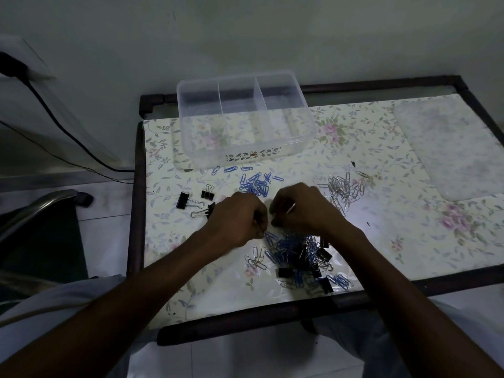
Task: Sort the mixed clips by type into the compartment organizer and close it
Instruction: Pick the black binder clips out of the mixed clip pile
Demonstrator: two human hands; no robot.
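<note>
1. The surface (381, 241) wears a pale flowered cover inside a dark frame; the room is dim.
2. At the far side stands a clear plastic organizer (245, 148), open on top, split into three compartments; I can see no clips in any of them.
3. Its lid (450, 148), frosted and flat, lies well apart at the far right.
4. Just near of the organizer sits a group of blue paper clips (255, 182), a few strung out in a loose row toward the left.
5. To the right of that is a heap of silver paper clips (344, 190).
6. On the left lie three black binder clips (188, 201), close together; the nearest one is partly hidden by the left hand.
7. Near the front edge is the mixed pile (302, 261), blue and silver paper clips tangled with black binder clips; a few silver ones lie just to its left.
8. The left hand (238, 218) is curled knuckles-up just beyond the mixed pile, fingertips bunched as if pinching; what it pinches is too small and dark to tell.
9. The right hand (302, 207) is curled the same way, almost touching the left; a thin pale sliver shows at its fingers, though I cannot tell what it is.
</note>
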